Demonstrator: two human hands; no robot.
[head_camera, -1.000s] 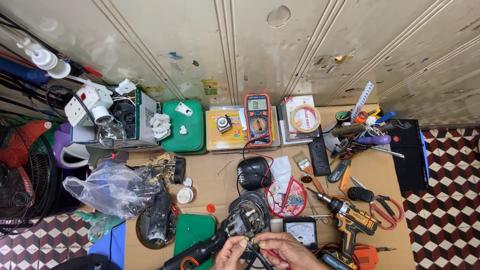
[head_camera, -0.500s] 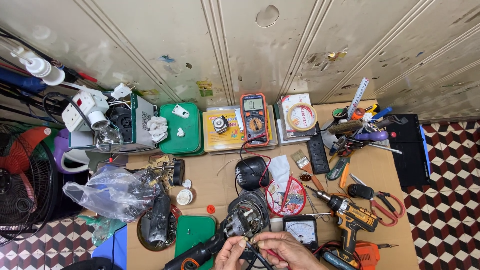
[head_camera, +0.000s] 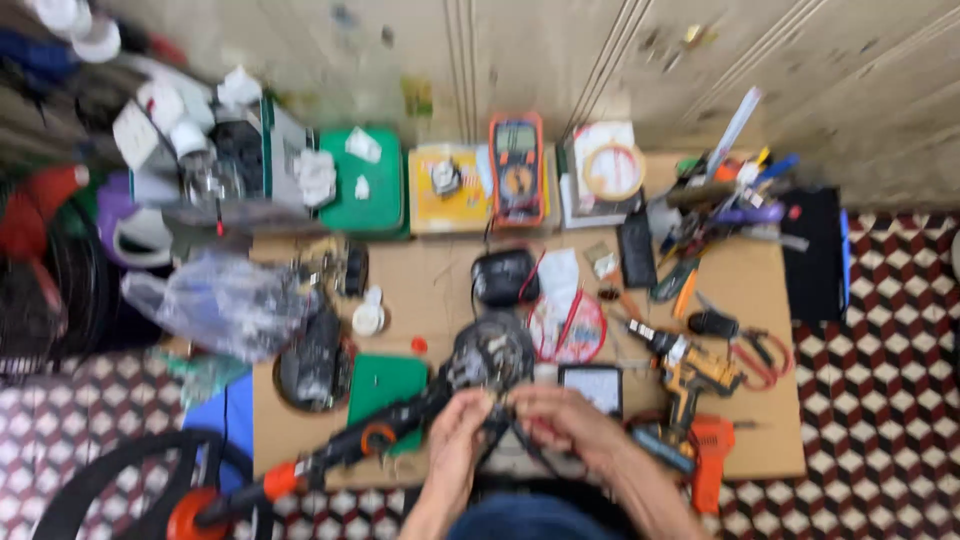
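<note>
The picture is motion-blurred. My left hand (head_camera: 455, 440) and my right hand (head_camera: 566, 420) meet at the near edge of the cardboard-covered table (head_camera: 430, 290). Their fingers are closed on thin black wires (head_camera: 503, 428) between them. The wires run from the round black head (head_camera: 490, 355) of a long black and orange power tool (head_camera: 345, 455), which lies slanting down to the left past the table's edge. What the fingertips pinch beyond the wires is too blurred to tell.
An orange multimeter (head_camera: 517, 165), a green box (head_camera: 365, 180) and a yellow box (head_camera: 445, 185) line the back wall. A yellow drill (head_camera: 695, 375), a small analog meter (head_camera: 592, 385) and loose hand tools (head_camera: 720, 210) lie to the right. A plastic bag (head_camera: 230, 300) and a fan (head_camera: 40, 290) are on the left.
The view has tilted down and blurred, so my hands sit higher in the picture. They stay together on the wires at the tool's head; nothing on the table has moved.
</note>
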